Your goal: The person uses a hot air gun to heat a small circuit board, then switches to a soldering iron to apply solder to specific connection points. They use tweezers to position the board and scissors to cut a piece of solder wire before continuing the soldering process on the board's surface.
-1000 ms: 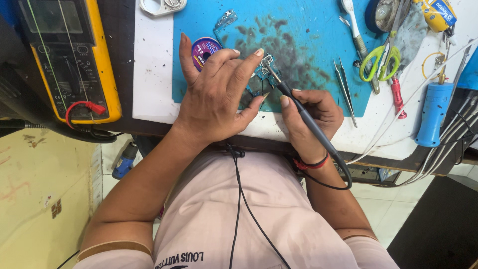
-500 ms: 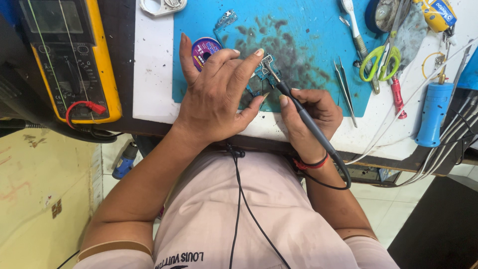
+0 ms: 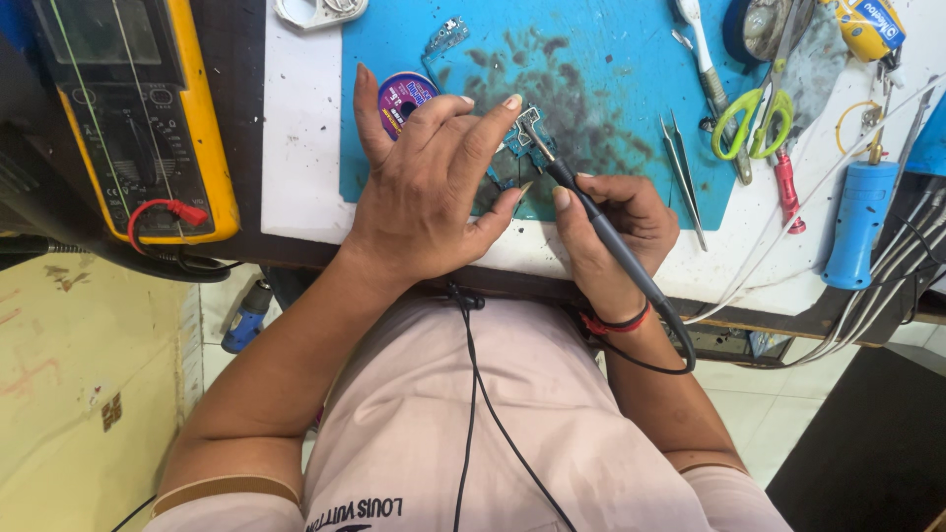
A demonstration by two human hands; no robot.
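Note:
My left hand (image 3: pixel 429 187) lies flat over a small circuit board (image 3: pixel 519 133) on the stained blue work mat (image 3: pixel 611 89), its fingers spread and pressing the board down; most of the board is hidden beneath them. My right hand (image 3: pixel 616 236) grips a dark soldering iron (image 3: pixel 591 222) like a pen, with the metal tip touching the board's exposed upper edge by my left index finger. The iron's black cable loops back past my wrist.
A purple solder-wick spool (image 3: pixel 404 99) sits just beyond my left thumb. A yellow multimeter (image 3: pixel 138 118) lies at far left. Tweezers (image 3: pixel 682 172), green-handled scissors (image 3: pixel 751 113), a blue desoldering pump (image 3: pixel 855 222) and several white cables (image 3: pixel 788 246) crowd the right side.

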